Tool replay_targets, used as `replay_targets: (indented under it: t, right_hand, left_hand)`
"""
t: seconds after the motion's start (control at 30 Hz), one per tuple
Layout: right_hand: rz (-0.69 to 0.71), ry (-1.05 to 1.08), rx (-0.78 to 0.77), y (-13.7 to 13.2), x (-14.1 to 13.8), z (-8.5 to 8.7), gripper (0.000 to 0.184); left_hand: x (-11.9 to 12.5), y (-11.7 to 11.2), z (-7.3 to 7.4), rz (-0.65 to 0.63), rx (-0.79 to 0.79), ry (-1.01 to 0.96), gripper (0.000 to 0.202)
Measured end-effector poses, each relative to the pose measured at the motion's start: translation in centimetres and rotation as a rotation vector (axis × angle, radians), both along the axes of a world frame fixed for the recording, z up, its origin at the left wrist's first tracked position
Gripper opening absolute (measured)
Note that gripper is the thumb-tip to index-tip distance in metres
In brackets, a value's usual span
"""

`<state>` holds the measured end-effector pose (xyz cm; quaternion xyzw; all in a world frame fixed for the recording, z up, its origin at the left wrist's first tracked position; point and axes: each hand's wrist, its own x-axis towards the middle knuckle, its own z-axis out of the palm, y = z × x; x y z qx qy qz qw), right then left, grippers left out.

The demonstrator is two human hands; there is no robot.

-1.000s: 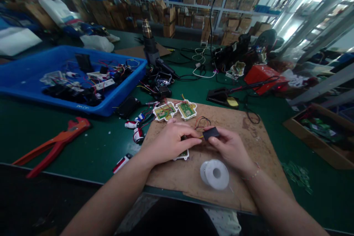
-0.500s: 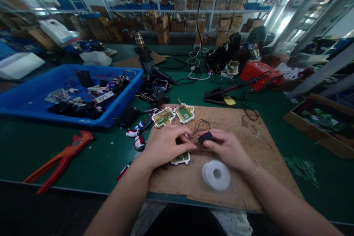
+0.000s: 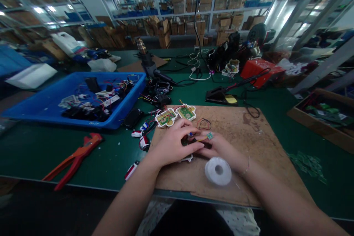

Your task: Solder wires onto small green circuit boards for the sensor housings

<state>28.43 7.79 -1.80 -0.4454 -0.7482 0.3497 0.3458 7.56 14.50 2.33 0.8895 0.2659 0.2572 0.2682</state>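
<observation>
- Near, one white plastic spool [image 3: 218, 171] stands on the brown, stained work board [image 3: 243, 143]; near left, one orange-red two-handled cutter [image 3: 80, 158] lies on the green desk [image 3: 182, 94].
- Near right, a heap of small green pieces [image 3: 308, 166], too many to count.
- In the middle, the left hand [image 3: 178, 143] arches over one white-framed green circuit board [image 3: 188, 158], mostly hidden; its grip is narrow, thumb and fingers curled towards the right hand, but I cannot tell whether it pinches anything.
- The right hand [image 3: 217, 147] reaches in beside it, fingertips partly covered; I cannot tell what its grip holds.
- One small green circuit board [image 3: 210, 136] on thin wires [image 3: 201, 139] lies against the right hand's fingers. It should be light, stiff and fragile, the wires limp; best held by its edges, sparing the joints.
- Just farther, two more white-framed green circuit boards [image 3: 166, 117] lie side by side, making three.
- Farther left, one blue plastic tray [image 3: 120, 118] of wired parts, uncountable.
- Far, one black heat gun [image 3: 149, 64] and, right of it, one red box [image 3: 260, 72].
</observation>
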Motion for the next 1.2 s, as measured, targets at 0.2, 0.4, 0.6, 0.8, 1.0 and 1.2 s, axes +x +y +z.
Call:
replay_targets:
  t: [0.2, 0.4, 0.6, 0.8, 1.0, 1.2]
  right_hand:
    - [-0.07, -0.039, 0.118, 0.6, -0.2, -2.0, 0.003]
    - [-0.075, -0.041, 0.144, 0.3, -0.2, -1.8, 0.018]
    - [0.003, -0.015, 0.155, 0.4, 1.2, 0.8, 0.055]
    - [0.076, -0.135, 0.458, 1.7, 2.3, 8.0, 0.055]
    - [-0.24, -0.152, 0.831, 0.1, 3.8, 15.8, 0.048]
    - [-0.566, -0.334, 0.939, -2.6, 7.5, 18.8, 0.046]
  left_hand:
    - [1.4, -2.5, 0.0, 0.078, 0.143, 0.076, 0.025]
    - [2.1, -5.4, -0.1, 0.272, 0.232, 0.099, 0.026]
    - [0.9, -6.5, 0.7, 0.413, 0.174, -0.124, 0.022]
    - [2.7, -6.5, 6.5, 0.447, 0.079, -0.688, 0.015]
    - [5.9, -4.8, 14.8, 0.187, 0.296, -0.883, 0.012]
    - [9.9, -2.9, 16.7, -0.029, 0.261, -0.886, 0.011]
